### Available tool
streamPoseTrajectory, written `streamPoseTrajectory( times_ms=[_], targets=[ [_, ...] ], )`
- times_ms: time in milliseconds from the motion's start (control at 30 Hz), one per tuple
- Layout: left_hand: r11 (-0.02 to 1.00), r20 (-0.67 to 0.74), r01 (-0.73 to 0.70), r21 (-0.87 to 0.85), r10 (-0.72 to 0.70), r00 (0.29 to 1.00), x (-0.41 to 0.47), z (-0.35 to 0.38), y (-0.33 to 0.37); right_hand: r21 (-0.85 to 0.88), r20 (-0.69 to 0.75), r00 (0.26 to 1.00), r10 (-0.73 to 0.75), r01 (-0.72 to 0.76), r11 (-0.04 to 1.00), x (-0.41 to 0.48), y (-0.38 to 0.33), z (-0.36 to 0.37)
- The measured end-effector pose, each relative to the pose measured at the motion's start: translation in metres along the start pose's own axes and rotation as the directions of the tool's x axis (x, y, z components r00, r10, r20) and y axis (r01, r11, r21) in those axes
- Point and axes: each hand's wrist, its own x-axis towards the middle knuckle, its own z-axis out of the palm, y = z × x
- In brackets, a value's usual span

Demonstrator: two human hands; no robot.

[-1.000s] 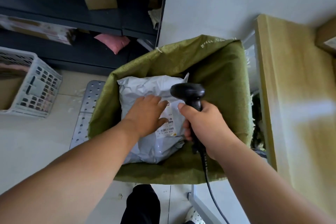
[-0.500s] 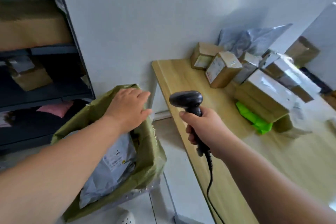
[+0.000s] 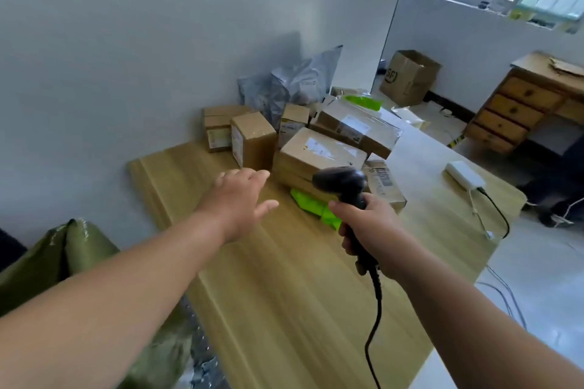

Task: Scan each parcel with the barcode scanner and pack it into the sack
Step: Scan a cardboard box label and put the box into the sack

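From the head view, the left hand [image 3: 240, 199] is stretched out over the wooden table [image 3: 284, 309] with its fingers straight and loosely spread, holding nothing and pointing toward the heap of parcels at the far end. The right hand [image 3: 371, 230] has its fingers wrapped round the handle of the black barcode scanner [image 3: 339, 181], whose head faces the heap; its black cable [image 3: 376, 309] hangs down from below the hand. The heap lies against the white wall: an upright cardboard box [image 3: 252, 140] nearest the left fingertips, a flat cardboard box [image 3: 319, 155] just beside it lying on a bright green mailer [image 3: 311, 204], and grey poly mailers [image 3: 294, 85] leaning at the back. The green woven sack [image 3: 63, 249] stands at the lower left, beside the table's near corner, well apart from the parcels. A white adapter [image 3: 464, 174] lies on the table's right edge.
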Motion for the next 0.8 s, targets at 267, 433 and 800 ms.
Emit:
streamPoseTrajectory(
  times_ms=[267, 433, 800],
  targets=[
    [0.956, 0.071, 0.223, -0.191, -0.213, 0.975, 0.096, 0.045, 0.088, -0.009, -0.029, 0.999, -0.025, 0.025, 1.000, 0.088, 0.027, -0.095],
    [0.823, 0.064, 0.450, -0.346, -0.457, 0.887, 0.143, 0.065, 0.091, -0.016, -0.107, 0.991, -0.084, 0.083, 0.996, 0.156, 0.028, -0.123],
    [0.392, 0.286, 0.655, -0.646, -0.671, 0.684, 0.206, 0.099, 0.051, -0.024, 0.004, 0.989, -0.145, 0.145, 0.989, 0.236, 0.032, -0.111]
  ],
)
